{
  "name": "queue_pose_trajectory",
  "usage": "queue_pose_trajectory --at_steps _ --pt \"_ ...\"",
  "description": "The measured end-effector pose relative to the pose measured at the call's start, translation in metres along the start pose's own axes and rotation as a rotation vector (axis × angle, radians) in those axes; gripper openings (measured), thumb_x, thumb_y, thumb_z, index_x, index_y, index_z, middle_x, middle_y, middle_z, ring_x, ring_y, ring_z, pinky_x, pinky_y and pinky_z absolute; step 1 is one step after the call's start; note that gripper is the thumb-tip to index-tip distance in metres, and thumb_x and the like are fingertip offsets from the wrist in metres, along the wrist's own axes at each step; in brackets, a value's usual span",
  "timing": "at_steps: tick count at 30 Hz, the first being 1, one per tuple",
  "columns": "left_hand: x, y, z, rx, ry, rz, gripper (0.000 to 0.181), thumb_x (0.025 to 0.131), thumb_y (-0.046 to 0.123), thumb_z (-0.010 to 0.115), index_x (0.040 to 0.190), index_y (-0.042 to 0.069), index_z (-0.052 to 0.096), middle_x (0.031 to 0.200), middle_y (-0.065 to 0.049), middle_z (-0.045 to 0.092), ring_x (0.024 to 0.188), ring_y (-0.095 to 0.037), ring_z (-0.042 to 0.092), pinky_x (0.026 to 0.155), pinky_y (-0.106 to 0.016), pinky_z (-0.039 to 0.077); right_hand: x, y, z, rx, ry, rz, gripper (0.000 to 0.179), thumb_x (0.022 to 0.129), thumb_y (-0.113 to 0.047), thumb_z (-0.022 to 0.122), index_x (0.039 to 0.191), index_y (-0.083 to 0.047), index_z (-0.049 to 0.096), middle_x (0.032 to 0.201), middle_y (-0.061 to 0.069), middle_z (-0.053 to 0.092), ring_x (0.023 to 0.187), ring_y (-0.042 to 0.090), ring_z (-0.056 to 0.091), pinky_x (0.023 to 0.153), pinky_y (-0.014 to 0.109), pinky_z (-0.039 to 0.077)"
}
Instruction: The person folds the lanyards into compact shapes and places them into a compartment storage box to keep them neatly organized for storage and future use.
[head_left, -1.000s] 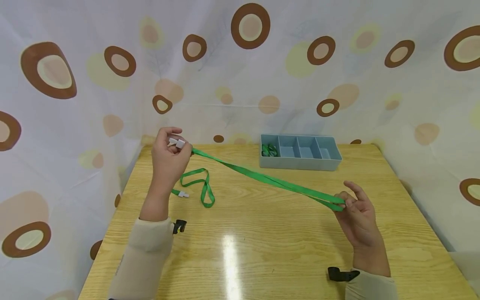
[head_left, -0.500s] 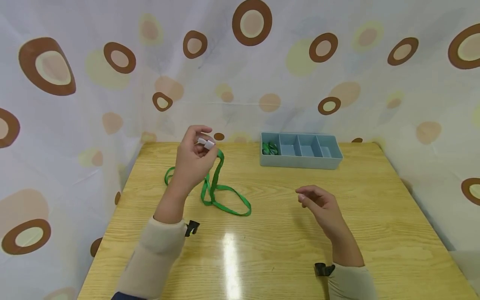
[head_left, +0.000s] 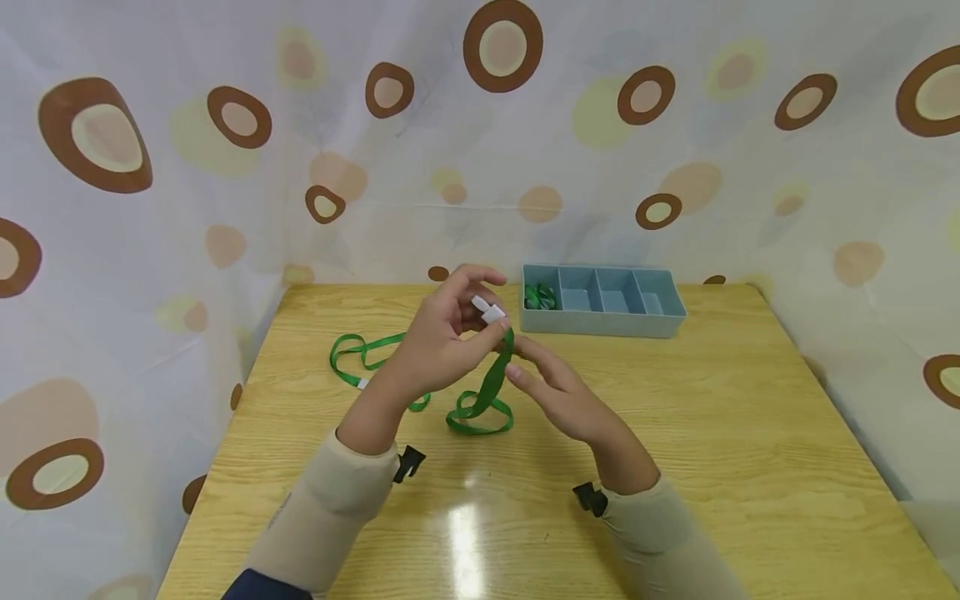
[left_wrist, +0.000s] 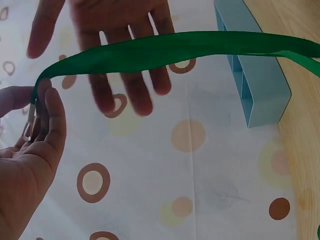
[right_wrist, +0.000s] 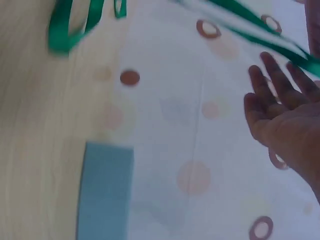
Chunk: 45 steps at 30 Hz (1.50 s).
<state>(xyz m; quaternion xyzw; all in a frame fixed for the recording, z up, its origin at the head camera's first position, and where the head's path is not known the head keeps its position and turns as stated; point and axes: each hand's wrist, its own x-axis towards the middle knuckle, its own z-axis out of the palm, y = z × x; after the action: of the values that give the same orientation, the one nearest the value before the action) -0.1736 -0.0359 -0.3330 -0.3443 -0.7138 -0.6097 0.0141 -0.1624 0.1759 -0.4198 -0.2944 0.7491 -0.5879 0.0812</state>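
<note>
My left hand (head_left: 442, 337) pinches a green lanyard (head_left: 491, 383) near its white plastic buckle (head_left: 492, 313), above the middle of the table. The doubled strap hangs down, and its lower loop reaches the tabletop. Close to the strap's right side is my right hand (head_left: 562, 396). In the left wrist view the right hand's fingers (left_wrist: 135, 92) are straight and spread behind the strap (left_wrist: 150, 52); contact is hard to tell. A metal hook (left_wrist: 29, 125) shows at the left fingers. The right wrist view shows the right palm (right_wrist: 290, 112) beside the strap.
A second green lanyard (head_left: 382, 342) lies loose on the wooden table (head_left: 750, 467), partly hidden behind the left arm. At the back stands a blue-grey divided tray (head_left: 600, 323), with green lanyard (head_left: 538, 297) in its leftmost compartment. A patterned curtain (head_left: 480, 167) hangs behind.
My right hand has let go of the lanyard's far loop and moved left to the strap. The left hand has carried the buckle end rightward, and the stretched strap now hangs down.
</note>
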Motion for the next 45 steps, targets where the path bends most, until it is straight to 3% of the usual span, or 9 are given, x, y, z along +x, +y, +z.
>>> queue_pose_trajectory --at_steps 2,5,9,16,20,23,27,36,45 --pt "-0.001 -0.001 0.001 -0.011 -0.008 -0.007 0.036 0.095 0.003 0.058 0.129 0.01 0.048 0.098 -0.014 0.06 0.078 -0.036 0.063 0.072 -0.038 0.056 0.004 -0.001 0.006 0.109 -0.001 -0.023 0.037 0.107 -0.023 0.041 0.143 -0.016 0.048 0.142 0.003 0.052 0.138 0.023 0.043 0.115 0.052 0.034" --pt "-0.002 -0.001 0.0 -0.008 -0.002 -0.019 0.036 0.096 0.003 0.058 0.13 0.009 0.048 0.1 -0.014 0.058 0.078 -0.033 0.063 0.071 -0.038 0.055 0.007 -0.002 0.01 0.271 0.064 -0.074 0.024 0.106 -0.018 0.045 0.12 -0.007 0.061 0.105 0.005 0.064 0.104 0.022 0.061 0.098 0.039 0.05" --pt "-0.004 -0.004 -0.001 0.008 0.021 -0.02 0.036 0.096 0.002 0.057 0.13 0.009 0.048 0.101 -0.014 0.058 0.083 -0.026 0.063 0.076 -0.038 0.054 0.008 -0.004 0.009 0.392 0.153 -0.077 0.02 0.105 -0.02 0.048 0.095 -0.007 0.06 0.072 0.002 0.047 0.07 0.018 0.049 0.074 0.03 0.051" --pt "-0.006 -0.012 -0.006 0.013 0.049 -0.032 0.036 0.096 0.003 0.059 0.13 0.009 0.049 0.103 -0.013 0.06 0.088 -0.029 0.064 0.079 -0.036 0.056 0.006 0.001 0.004 0.283 0.286 0.024 0.023 0.105 -0.023 0.049 0.094 -0.017 0.069 0.092 -0.003 0.062 0.085 0.013 0.051 0.081 0.027 0.045" --pt "-0.006 -0.012 -0.008 0.016 0.07 -0.044 0.035 0.096 0.005 0.058 0.129 0.011 0.05 0.105 -0.012 0.06 0.091 -0.023 0.063 0.08 -0.036 0.056 0.003 0.004 0.001 0.356 0.268 -0.008 0.021 0.104 -0.018 0.05 0.095 -0.011 0.068 0.096 -0.002 0.065 0.093 0.013 0.061 0.089 0.028 0.051" --pt "-0.006 -0.011 -0.009 0.015 0.081 -0.048 0.034 0.097 0.006 0.057 0.13 0.012 0.049 0.104 -0.012 0.06 0.093 -0.02 0.063 0.083 -0.036 0.056 0.003 0.005 -0.001 0.399 0.234 -0.043 0.018 0.103 -0.015 0.051 0.097 -0.007 0.066 0.093 0.001 0.067 0.087 0.015 0.066 0.085 0.028 0.056" --pt "-0.006 -0.011 -0.01 0.0 0.094 -0.035 0.035 0.097 0.005 0.058 0.13 0.012 0.049 0.103 -0.012 0.061 0.094 -0.019 0.063 0.084 -0.035 0.056 0.003 0.006 -0.001 0.349 0.239 -0.063 0.014 0.101 -0.01 0.054 0.097 -0.003 0.065 0.084 0.002 0.068 0.075 0.014 0.063 0.072 0.026 0.057" --pt "-0.006 -0.013 -0.009 -0.063 0.068 0.028 0.039 0.093 -0.002 0.061 0.13 0.004 0.048 0.101 -0.018 0.058 0.09 -0.027 0.062 0.078 -0.033 0.055 0.004 0.01 0.002 0.292 0.235 -0.116 0.008 0.096 -0.003 0.061 0.098 -0.001 0.068 0.087 0.0 0.073 0.085 0.014 0.071 0.086 0.032 0.058" --pt "-0.007 -0.013 -0.01 -0.073 0.077 0.033 0.039 0.094 -0.004 0.059 0.13 0.004 0.047 0.105 -0.02 0.057 0.091 -0.029 0.061 0.078 -0.034 0.054 0.006 0.007 0.005 0.269 0.287 -0.13 0.004 0.091 -0.006 0.069 0.094 -0.008 0.071 0.086 0.001 0.075 0.083 0.015 0.072 0.081 0.032 0.059"
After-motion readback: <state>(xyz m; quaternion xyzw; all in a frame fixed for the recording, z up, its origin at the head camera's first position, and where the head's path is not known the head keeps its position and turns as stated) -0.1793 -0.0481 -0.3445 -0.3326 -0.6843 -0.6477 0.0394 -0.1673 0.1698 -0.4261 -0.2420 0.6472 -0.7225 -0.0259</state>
